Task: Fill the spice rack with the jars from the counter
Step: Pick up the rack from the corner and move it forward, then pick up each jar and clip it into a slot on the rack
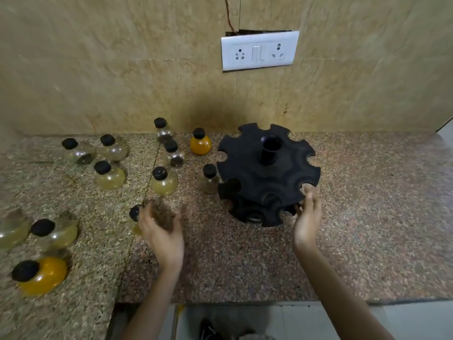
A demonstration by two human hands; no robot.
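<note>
Left fingers (146, 218): curled round a held jar (134, 214), thumb on its right side; all blurred by motion.
Left hand (163, 238): over the counter (245, 261), left of the rack (247, 168) and apart from it.
Held jar: tilted, black cap pointing left past the fingers, clear body with a yellowish patch low down; whether it touches the counter cannot be told.
Right fingers (309, 198): fairly straight, tips against the rack's near right rim beside a notch, clasping nothing.
Right hand (307, 225): on edge, palm facing left toward the rack.
Rack: black, round, two notched tiers, hollow post at the centre; stands on the counter right of middle, near the wall (122, 69).
Side jar (210, 179): clear, black cap, upright just beside the rack's left edge; contact cannot be told.
Orange jar (200, 143): upright behind the side jar, near the wall.
Clear jars (163, 130) (174, 153) (79, 151) (114, 147): upright, black caps, spread along the back left.
Yellow jars (109, 175) (163, 180): pale, upright, between the clear jars and the left hand.
Near jars (55, 232) (40, 274) (11, 233): at the counter's left edge, two pale and one orange, the outermost cut by the frame.
Socket plate (259, 50): white, on the wall above the rack.
Shoe (208, 330): dark, on the floor below the counter's front edge.
</note>
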